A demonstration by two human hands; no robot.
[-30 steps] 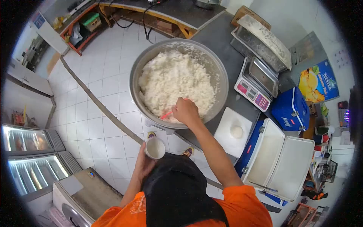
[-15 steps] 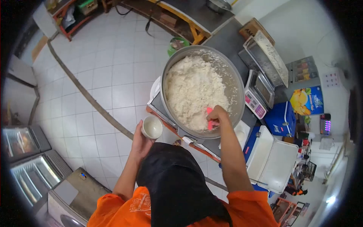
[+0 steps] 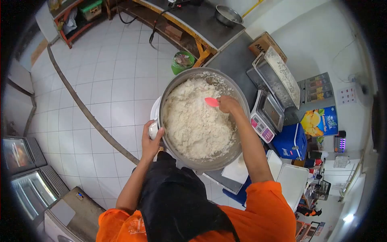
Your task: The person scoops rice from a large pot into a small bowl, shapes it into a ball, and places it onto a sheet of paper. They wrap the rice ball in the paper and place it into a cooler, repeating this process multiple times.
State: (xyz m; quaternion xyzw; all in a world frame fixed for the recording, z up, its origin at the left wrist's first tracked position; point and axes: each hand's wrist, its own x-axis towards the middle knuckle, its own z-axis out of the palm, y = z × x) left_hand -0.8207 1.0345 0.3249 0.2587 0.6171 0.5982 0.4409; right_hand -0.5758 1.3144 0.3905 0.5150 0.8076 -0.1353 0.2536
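A large round metal pot (image 3: 238, 155) holds a heap of white rice (image 3: 193, 117). Over the rice at the pot's right side, my right hand (image 3: 229, 104) grips a pink scoop (image 3: 211, 102), its blade pointing left. My left hand (image 3: 152, 139) is at the pot's left rim, closed round a small white cup (image 3: 153, 130) that is partly hidden by the fingers. A white board (image 3: 236, 171) lies on the counter below the pot, largely covered by the pot and my right arm.
Right of the pot are a digital scale (image 3: 262, 123), a metal container (image 3: 274, 76) and a blue cooler (image 3: 291, 141). An open white cooler (image 3: 292, 181) is nearer me. A green bin (image 3: 182, 62) stands on the floor behind the pot; a metal bowl (image 3: 228, 16) is farther back.
My right hand has lifted the pink scoop up and away from the near edge of the rice. My left hand has brought the cup against the pot's left rim. The view has shifted.
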